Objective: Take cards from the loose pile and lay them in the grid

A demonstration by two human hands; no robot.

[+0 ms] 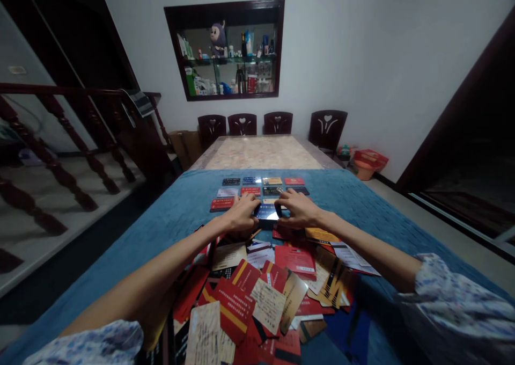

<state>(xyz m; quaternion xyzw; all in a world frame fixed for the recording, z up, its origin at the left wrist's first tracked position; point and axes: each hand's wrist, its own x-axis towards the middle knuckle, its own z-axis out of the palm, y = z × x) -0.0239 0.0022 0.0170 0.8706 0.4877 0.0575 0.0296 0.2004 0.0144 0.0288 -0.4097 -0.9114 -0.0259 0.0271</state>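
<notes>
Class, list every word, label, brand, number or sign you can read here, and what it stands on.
Nothing can be read clearly enough to quote.
Blue card between the left hand and right hand: print too blurred.
Yellow-striped red card and cream card in the pile: printed lines, illegible.
Red container on the wall shelf: too small.
</notes>
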